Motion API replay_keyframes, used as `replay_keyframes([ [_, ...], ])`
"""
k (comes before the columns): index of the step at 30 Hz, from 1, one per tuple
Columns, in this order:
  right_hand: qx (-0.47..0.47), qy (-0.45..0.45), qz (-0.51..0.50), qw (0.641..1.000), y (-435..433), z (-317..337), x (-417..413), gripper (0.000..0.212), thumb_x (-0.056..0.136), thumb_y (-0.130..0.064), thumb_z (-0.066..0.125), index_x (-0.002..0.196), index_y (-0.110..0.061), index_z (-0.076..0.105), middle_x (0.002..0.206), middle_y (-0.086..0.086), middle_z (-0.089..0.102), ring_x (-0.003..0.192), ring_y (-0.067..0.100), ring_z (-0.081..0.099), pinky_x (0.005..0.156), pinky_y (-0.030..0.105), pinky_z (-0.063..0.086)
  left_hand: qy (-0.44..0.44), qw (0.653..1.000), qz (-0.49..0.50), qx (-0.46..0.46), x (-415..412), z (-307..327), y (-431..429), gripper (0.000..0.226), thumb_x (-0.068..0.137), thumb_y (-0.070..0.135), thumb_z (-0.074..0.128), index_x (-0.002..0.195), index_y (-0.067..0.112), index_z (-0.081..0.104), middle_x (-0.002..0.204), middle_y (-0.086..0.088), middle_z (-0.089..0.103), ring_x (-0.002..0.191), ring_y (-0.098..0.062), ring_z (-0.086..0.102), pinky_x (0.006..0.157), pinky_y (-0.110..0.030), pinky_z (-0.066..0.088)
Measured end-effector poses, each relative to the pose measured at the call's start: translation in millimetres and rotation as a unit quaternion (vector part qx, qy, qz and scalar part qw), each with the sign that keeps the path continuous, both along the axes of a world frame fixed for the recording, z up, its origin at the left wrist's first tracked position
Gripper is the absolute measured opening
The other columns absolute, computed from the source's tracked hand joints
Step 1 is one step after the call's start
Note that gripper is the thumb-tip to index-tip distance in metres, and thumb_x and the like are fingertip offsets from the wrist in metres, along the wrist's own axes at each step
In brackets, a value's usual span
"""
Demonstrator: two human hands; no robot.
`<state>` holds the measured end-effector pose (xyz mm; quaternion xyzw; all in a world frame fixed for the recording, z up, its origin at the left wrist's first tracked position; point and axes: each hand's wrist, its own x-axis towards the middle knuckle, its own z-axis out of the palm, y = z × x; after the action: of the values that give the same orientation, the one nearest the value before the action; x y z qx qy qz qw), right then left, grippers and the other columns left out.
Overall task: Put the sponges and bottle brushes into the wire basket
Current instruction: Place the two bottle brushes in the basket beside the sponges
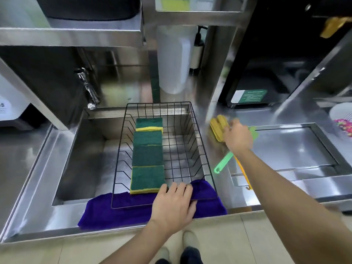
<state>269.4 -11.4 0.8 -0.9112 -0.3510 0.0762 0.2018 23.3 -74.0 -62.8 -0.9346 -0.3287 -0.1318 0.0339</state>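
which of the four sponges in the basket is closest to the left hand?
The nearest-end sponge in the wire basket: its corner almost meets the left hand; the other three lie farther back.

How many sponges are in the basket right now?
4. The green-and-yellow rectangular sponges lie in a row along the black wire basket floor: far end, next, third, nearest. Another may sit hidden under the far one.

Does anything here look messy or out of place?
Only slightly: the wire basket sits tilted over the sink, its front edge resting on a rumpled purple cloth. The four sponges lie neatly in a row.
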Motion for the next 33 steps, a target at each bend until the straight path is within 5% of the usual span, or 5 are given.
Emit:
replay_keyframes([
  [7,-0.021,0.113,-0.091,0.989,-40.2,-22.5,7.1,0.055,0.093,-0.033,0.048,0.135,-0.002,0.031,0.123,0.027,0.059,0.113,0.044,0.057,0.091,0.046,0.045,-0.001,1.000,-0.014,0.013,-1.2,-0.4,1.2,0.034,0.082,0.043,0.044,0.086,0.013,0.061,0.071,-0.003,0.056,0.061,-0.024,0.052,0.055,-0.034,0.040],
  [15,0.021,0.175,-0.080,0.981,-48.5,-25.0,-4.2,0.052,0.085,-0.011,0.054,0.131,-0.004,0.030,0.117,0.028,0.060,0.107,0.045,0.058,0.088,0.044,0.046,0.003,0.999,-0.029,0.027,-3.3,-3.1,2.6,0.035,0.083,0.041,0.044,0.091,0.012,0.063,0.071,-0.003,0.058,0.061,-0.024,0.053,0.055,-0.033,0.040],
  [27,0.269,0.283,-0.024,0.920,-7.2,19.0,-29.7,0.056,0.089,-0.006,0.051,0.136,-0.012,0.021,0.108,0.011,0.059,0.090,0.027,0.059,0.083,0.047,0.053,-0.013,1.000,0.023,-0.006,-12.3,4.0,7.0,0.033,0.078,0.043,0.043,0.082,0.013,0.058,0.067,-0.002,0.056,0.059,-0.024,0.054,0.052,-0.032,0.041],
  [31,0.185,0.329,0.036,0.925,9.6,11.6,-60.4,0.072,0.089,0.004,0.046,0.145,-0.021,0.007,0.092,0.008,0.051,0.065,0.025,0.055,0.038,0.030,0.052,-0.012,0.999,0.050,-0.001,-27.1,3.2,10.8,0.036,0.079,0.044,0.043,0.081,0.013,0.061,0.068,-0.002,0.058,0.058,-0.024,0.055,0.053,-0.032,0.042],
  [33,0.143,0.344,0.067,0.926,14.2,-0.1,-75.6,0.079,0.092,0.003,0.045,0.147,-0.025,-0.002,0.090,0.007,0.047,0.054,0.019,0.050,0.028,0.022,0.043,-0.010,0.998,0.058,0.002,-35.7,1.6,12.3,0.037,0.078,0.044,0.043,0.083,0.013,0.062,0.068,-0.002,0.059,0.059,-0.024,0.055,0.054,-0.033,0.043],
])
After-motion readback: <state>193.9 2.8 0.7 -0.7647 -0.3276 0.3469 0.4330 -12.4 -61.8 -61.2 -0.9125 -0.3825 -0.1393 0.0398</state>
